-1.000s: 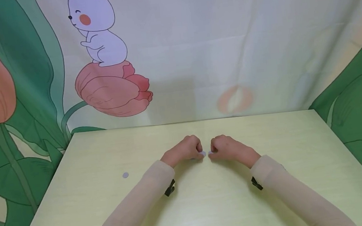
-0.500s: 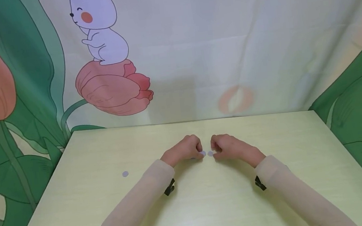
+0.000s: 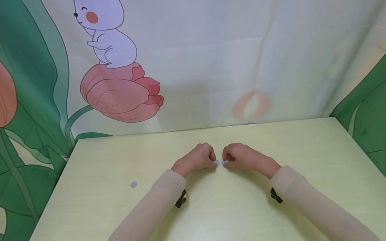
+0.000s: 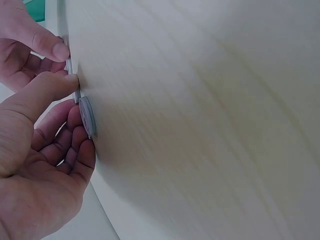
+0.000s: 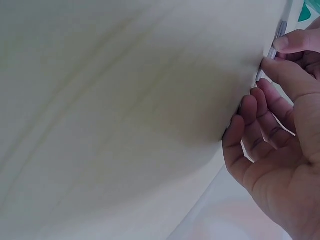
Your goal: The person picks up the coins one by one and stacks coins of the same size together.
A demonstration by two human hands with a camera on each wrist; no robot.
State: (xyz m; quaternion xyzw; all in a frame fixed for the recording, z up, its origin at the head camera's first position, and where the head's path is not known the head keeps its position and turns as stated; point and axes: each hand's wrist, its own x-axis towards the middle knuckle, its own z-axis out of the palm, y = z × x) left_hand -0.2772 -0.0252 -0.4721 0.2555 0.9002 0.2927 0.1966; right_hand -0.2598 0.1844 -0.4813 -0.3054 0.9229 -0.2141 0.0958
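Note:
Near the middle of the table, my left hand point(image 3: 197, 160) pinches a silvery coin point(image 3: 217, 162) between thumb and index finger, flat on the surface. Just to its right, my right hand point(image 3: 245, 157) holds another coin point(image 3: 223, 163) at its edge, thumb and forefinger bent around it. A small gap separates the two coins in the head view. Beneath the curled fingers of the left hand lies a further coin point(image 4: 87, 117), mostly hidden from above. One more coin point(image 3: 134, 185) lies alone on the left.
The pale yellow-green table point(image 3: 224, 219) ends at a straight back edge. Behind it hangs a cloth point(image 3: 178, 43) printed with a rabbit, tulips and leaves. Black camera mounts point(image 3: 181, 199) show at both wrists.
My right hand drew slightly to the right, baring its coin, then came back left and took hold of it again. The left hand has stayed in place.

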